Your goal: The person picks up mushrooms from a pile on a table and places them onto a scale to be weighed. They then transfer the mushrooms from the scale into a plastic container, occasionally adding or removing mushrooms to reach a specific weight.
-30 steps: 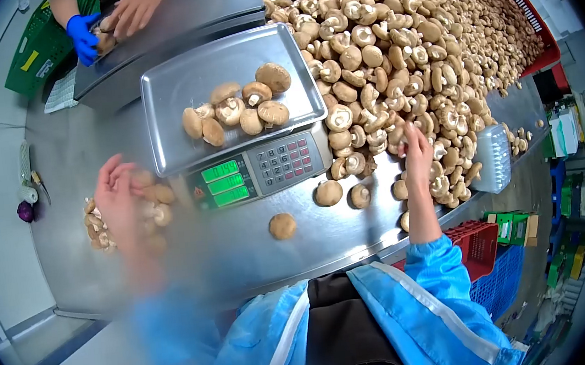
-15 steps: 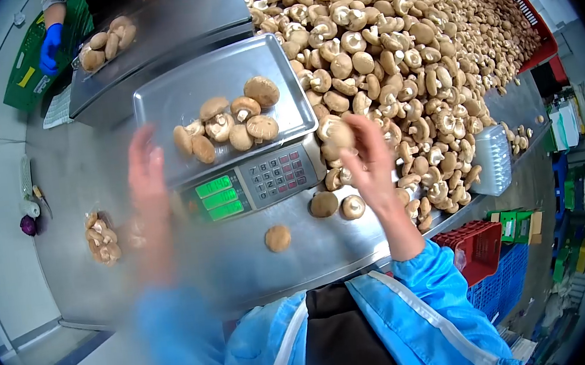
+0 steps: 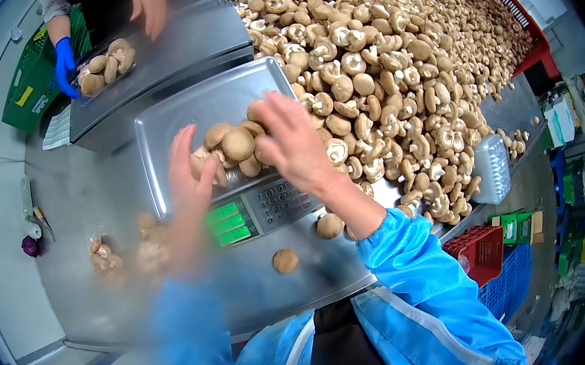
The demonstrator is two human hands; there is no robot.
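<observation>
On the grey metal tabletop (image 3: 70, 199), a broad heap of brown-capped, pale-stemmed mushrooms (image 3: 381, 80) spreads right of a silver digital scale with a rectangular metal pan (image 3: 226, 93). The bare right hand (image 3: 292, 143) bends over the right side of a cluster of round brown mushrooms (image 3: 238, 144) on the pan; the blurred, bare left hand (image 3: 189, 179) curves at their left. Whether either is grasping one, I cannot tell.

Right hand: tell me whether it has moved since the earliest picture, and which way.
Yes, leftward in the view: the right hand has gone from the mushroom pile to over the right side of the scale's tray.
</observation>
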